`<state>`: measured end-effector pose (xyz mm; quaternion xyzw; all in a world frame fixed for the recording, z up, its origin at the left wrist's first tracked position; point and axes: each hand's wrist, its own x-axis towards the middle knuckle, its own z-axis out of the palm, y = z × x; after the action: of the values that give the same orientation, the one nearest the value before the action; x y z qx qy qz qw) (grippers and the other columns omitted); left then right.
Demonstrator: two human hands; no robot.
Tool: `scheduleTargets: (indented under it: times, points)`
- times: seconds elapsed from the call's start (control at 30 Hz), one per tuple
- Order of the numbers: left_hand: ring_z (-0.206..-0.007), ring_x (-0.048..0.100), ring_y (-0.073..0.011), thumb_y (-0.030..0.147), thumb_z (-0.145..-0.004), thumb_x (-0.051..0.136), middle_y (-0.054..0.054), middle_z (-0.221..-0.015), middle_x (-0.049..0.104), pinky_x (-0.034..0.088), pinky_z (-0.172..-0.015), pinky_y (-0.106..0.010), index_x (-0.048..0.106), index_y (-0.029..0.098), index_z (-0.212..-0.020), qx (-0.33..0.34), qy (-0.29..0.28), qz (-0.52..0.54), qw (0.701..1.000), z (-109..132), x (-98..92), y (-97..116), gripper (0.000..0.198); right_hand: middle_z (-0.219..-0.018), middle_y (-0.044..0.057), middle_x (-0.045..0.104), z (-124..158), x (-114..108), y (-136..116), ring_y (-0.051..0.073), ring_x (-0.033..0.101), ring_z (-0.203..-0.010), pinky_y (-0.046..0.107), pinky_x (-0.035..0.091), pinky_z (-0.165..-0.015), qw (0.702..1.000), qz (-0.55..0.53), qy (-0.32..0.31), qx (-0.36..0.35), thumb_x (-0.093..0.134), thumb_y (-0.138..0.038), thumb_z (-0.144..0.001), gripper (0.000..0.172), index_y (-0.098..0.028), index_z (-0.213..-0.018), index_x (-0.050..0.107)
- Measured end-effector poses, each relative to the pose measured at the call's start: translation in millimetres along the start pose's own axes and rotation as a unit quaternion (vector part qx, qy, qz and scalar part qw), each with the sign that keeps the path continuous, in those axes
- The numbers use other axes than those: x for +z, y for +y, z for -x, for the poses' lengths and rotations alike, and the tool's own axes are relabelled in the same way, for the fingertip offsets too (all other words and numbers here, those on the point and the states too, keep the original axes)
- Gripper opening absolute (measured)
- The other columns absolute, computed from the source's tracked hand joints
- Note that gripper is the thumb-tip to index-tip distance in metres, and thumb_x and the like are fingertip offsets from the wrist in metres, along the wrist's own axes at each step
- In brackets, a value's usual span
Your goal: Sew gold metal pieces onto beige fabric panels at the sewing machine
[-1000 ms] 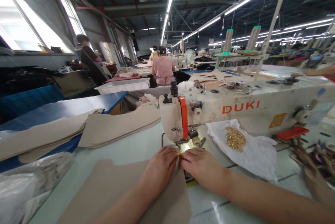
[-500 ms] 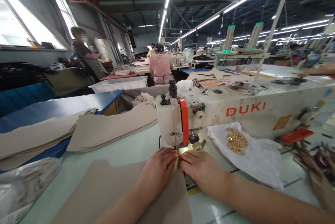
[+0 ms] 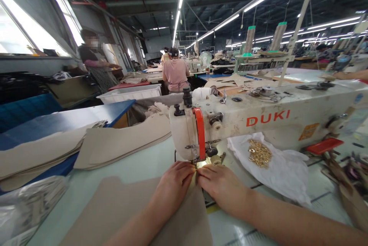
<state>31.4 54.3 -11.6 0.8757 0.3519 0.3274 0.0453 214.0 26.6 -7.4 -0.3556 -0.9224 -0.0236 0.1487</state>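
A tan fabric piece [image 3: 115, 207] lies flat on the pale green table in front of me. My left hand [image 3: 174, 186] and my right hand [image 3: 221, 186] rest side by side on its far edge, fingers curled and pressed on the fabric right under the needle of the white DUKI sewing machine [image 3: 258, 119]. The fingertips of both hands meet at the presser foot [image 3: 201, 161]. What lies under the fingertips is hidden.
Stacks of tan cut pieces [image 3: 120, 142] lie at the left on the table and a blue bench. A white cloth [image 3: 287, 173] holds gold rings [image 3: 258, 154] right of the needle. Crumpled plastic [image 3: 25, 207] sits bottom left. Other people work at machines behind.
Both hands stay at the needle on the fabric. Only the camera has shifted slightly, and the person at the left window has moved a little.
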Motion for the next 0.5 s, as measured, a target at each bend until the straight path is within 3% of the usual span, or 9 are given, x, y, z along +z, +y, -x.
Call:
scheduleTargets:
  times: [0.5]
  points:
    - [-0.082,0.066,-0.0178,0.015,-0.087,0.051,-0.005,-0.086,0.073,0.056,-0.076,-0.030,0.069,0.020,-0.081,0.004,0.006,-0.017,1.000,0.9,0.9,-2.1,0.020,-0.097,0.008,0.064,-0.5,4.0,0.1,0.020,0.056,-0.094,0.033,0.044,-0.086,1.000,0.015,0.018,-0.001,0.056,-0.012,-0.087,0.009,-0.013,-0.094,0.062]
